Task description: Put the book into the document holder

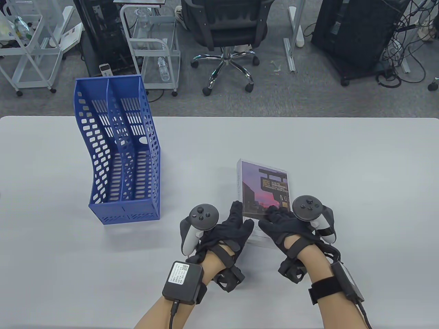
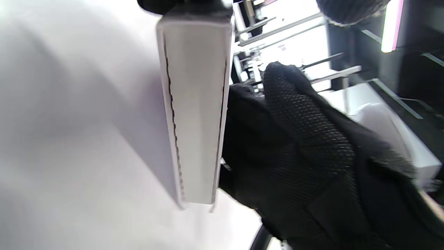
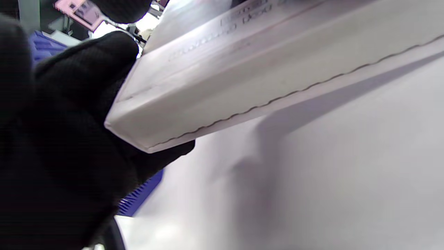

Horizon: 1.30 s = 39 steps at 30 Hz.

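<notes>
A pale grey table [image 1: 308,147] with rounded far corners fills the near half of the table view, evenly lit with soft shadows. Beyond its far edge lies grey carpet floor [image 1: 240,99]. At the far centre stands a black office chair [image 1: 224,24] on a chrome five-star base with castors. To the far left are two white wire carts [image 1: 24,44] on wheels, one [image 1: 154,48] carrying clear bottles. Dark equipment cabinets [image 1: 360,31] stand at the far right, with black cables [image 1: 408,68] trailing over the floor beside them. A white table leg [image 1: 291,44] rises between chair and cabinets.
</notes>
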Each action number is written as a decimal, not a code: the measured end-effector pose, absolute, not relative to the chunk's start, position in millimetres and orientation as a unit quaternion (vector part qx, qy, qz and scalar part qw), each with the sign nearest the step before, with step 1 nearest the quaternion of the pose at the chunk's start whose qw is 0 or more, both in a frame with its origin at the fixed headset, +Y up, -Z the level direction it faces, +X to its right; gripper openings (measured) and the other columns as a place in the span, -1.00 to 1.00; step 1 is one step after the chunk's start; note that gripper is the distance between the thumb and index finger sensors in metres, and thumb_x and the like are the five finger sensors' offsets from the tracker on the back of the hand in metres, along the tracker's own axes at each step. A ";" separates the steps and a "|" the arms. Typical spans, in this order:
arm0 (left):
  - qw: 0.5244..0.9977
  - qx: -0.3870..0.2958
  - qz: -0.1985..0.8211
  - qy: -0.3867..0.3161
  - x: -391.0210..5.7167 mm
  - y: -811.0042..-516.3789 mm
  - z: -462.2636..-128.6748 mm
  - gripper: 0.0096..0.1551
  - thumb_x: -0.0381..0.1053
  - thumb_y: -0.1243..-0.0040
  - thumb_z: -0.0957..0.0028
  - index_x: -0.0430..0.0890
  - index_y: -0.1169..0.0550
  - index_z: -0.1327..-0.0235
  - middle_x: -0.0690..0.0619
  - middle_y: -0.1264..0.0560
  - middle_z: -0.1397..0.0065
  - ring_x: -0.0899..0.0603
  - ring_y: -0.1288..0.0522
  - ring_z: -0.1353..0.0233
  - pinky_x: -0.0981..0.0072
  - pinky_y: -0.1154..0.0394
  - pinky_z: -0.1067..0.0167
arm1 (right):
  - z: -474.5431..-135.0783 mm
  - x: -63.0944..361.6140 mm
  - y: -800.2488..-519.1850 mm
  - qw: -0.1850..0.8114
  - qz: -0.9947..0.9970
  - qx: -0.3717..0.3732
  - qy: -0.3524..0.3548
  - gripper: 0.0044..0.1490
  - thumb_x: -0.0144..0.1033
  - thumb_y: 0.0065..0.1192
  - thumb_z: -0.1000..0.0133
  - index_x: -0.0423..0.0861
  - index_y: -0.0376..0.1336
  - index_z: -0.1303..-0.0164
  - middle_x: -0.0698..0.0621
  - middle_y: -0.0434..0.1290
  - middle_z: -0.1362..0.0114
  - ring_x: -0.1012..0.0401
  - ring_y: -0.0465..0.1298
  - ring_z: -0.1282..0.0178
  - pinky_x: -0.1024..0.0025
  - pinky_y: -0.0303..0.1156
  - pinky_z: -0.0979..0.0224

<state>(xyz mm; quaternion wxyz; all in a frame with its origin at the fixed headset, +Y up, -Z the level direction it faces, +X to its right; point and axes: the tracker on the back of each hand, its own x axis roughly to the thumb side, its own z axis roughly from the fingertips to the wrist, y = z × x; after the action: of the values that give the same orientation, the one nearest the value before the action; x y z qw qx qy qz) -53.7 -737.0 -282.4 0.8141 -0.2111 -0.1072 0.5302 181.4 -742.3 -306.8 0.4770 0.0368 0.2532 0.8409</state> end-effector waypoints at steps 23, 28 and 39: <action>0.832 -0.135 0.483 -0.237 -26.0 -687.2 -276.5 -0.09 0.43 0.05 0.08 0.22 -0.01 -0.52 0.27 -0.12 -0.72 -0.33 -0.35 -0.56 -0.24 -0.26 -0.41 | -308.8 208.5 -753.1 0.642 0.706 0.004 0.298 -0.02 0.12 0.03 -0.10 -0.51 0.05 -0.28 -0.57 0.20 -0.39 -0.54 0.27 -0.34 -0.52 0.23 -0.23; 0.827 -0.157 0.490 -0.226 -21.5 -686.3 -277.9 -0.07 0.43 0.05 0.08 0.26 0.08 -0.51 0.30 -0.09 -0.72 -0.28 -0.31 -0.54 -0.14 -0.29 -0.37 | -310.0 216.2 -735.8 0.656 0.713 0.031 0.245 -0.01 0.12 0.07 -0.09 -0.46 -0.02 -0.33 -0.54 0.11 -0.45 -0.53 0.18 -0.40 -0.52 0.15 -0.27; 0.831 -0.163 0.485 -0.219 -21.8 -679.4 -287.3 -0.08 0.43 0.03 0.07 0.27 0.08 -0.51 0.28 -0.12 -0.72 -0.23 -0.38 -0.51 -0.13 -0.33 -0.35 | -310.0 212.2 -719.8 0.644 0.719 0.087 0.248 0.12 0.03 0.32 -0.03 -0.41 -0.16 -0.38 -0.50 -0.05 -0.51 -0.52 0.07 -0.46 -0.54 0.06 -0.31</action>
<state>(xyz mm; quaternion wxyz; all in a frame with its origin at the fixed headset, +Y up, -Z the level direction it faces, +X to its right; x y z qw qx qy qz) -21.8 -679.4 -287.3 0.8308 -0.1628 -0.2191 0.4851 212.2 -719.8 -310.0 0.6440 0.0872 0.2476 0.7186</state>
